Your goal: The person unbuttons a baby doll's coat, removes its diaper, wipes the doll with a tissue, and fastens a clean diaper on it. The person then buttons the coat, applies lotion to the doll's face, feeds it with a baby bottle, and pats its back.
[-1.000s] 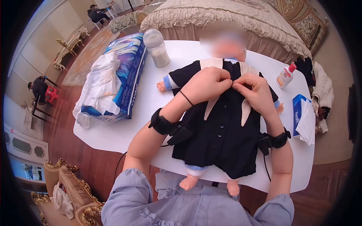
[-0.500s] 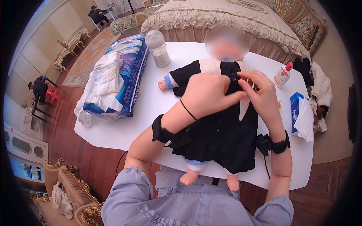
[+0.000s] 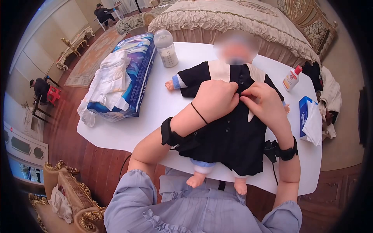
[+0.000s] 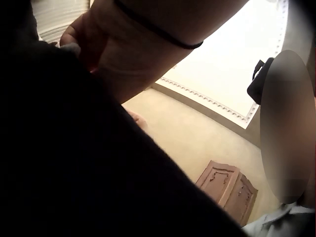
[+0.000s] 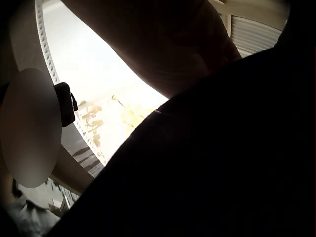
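A doll [image 3: 196,180] lies on its back on the white table, feet toward the wearer. It has on a black button-front dress [image 3: 217,146] with a long cream collar [image 3: 218,70], over blue and white clothing. At the chest, my left hand [image 3: 215,99] pinches the front opening between thumb and bent fingers. Right beside it, my right hand [image 3: 265,101] pinches the same edge from the other side. One button [image 3: 241,82] shows above the fingertips, and others run below. Dark cloth fills much of both wrist views and hides the fingertips there.
On the table's left lie a diaper pack [image 3: 134,83] with folded diapers [image 3: 108,79] on top, and a baby bottle [image 3: 167,50] beside it. Right of the doll stand a red-capped lotion bottle [image 3: 291,79] and a tissue box [image 3: 305,112]. A bed [image 3: 217,17] is behind.
Both hands pinched the dress opening near the collar, then came apart, baring an upper button. Now they pinch together again, lower on the front.
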The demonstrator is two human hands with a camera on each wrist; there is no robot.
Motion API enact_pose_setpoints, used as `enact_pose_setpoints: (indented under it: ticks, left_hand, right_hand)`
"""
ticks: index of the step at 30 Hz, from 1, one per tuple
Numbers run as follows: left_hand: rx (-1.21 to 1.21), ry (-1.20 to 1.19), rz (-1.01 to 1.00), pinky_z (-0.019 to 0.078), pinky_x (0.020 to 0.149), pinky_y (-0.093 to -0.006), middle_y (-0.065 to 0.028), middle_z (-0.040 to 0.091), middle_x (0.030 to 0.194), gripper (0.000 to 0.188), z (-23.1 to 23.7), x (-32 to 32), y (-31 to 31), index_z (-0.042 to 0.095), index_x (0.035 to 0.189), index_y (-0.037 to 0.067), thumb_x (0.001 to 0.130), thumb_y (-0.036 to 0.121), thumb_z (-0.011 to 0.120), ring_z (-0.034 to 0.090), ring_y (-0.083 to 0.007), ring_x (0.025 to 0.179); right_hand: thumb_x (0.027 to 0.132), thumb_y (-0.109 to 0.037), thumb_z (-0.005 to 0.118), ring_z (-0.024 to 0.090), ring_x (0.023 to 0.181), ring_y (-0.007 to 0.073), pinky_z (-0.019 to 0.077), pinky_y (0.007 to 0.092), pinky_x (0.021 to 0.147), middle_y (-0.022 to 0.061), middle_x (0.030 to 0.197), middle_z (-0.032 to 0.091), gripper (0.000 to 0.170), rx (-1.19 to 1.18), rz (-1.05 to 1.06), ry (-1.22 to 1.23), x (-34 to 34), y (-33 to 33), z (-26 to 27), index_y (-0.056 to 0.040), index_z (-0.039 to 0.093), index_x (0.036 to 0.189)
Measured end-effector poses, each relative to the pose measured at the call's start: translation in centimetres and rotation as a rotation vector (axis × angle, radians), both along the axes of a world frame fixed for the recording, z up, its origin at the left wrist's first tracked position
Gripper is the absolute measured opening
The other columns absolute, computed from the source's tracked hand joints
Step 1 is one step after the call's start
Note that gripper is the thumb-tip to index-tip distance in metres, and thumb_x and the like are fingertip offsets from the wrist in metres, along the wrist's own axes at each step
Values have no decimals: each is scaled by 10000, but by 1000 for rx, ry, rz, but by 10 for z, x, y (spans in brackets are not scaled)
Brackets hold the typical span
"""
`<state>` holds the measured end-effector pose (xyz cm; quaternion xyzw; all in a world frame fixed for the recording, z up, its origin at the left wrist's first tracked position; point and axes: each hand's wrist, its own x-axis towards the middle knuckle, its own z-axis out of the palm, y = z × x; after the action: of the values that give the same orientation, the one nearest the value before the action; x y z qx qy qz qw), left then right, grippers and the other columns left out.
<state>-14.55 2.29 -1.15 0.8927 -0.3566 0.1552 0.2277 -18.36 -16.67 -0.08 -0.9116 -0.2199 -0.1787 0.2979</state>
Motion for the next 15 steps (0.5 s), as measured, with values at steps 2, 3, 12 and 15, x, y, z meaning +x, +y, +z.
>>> enact_pose_setpoints:
  ticks: [2,3,12,15]
  left_hand:
    - [-40,-19,-55,511,583,-407,-134,638,650,201,0,3,3,637,769,56,852,239,633,656,-314,624]
    - [-79,-40,-112,506,561,-380,-121,628,624,203,0,6,5,635,788,45,872,230,631,659,-284,598]
    - [-283,668,-273,426,528,-202,-17,611,669,199,22,15,17,627,867,0,957,174,596,545,-41,614]
    - [-348,782,-308,431,524,-196,-13,614,683,197,20,20,18,627,875,2,962,176,595,555,-45,608]
  right_hand:
    - [804,-138,714,603,745,271,479,360,704,113,803,622,146,-20,1,-20,0,2,-1,-9,705,873]
    - [802,-134,719,607,741,270,480,355,693,113,812,625,149,11,-3,-29,0,4,-1,-5,705,875]
    - [799,-93,720,630,728,263,487,345,668,101,786,637,126,110,75,-66,0,7,-2,20,693,847]
    - [801,-81,717,634,717,250,489,336,659,103,780,643,121,128,100,-103,0,6,-1,31,686,839]
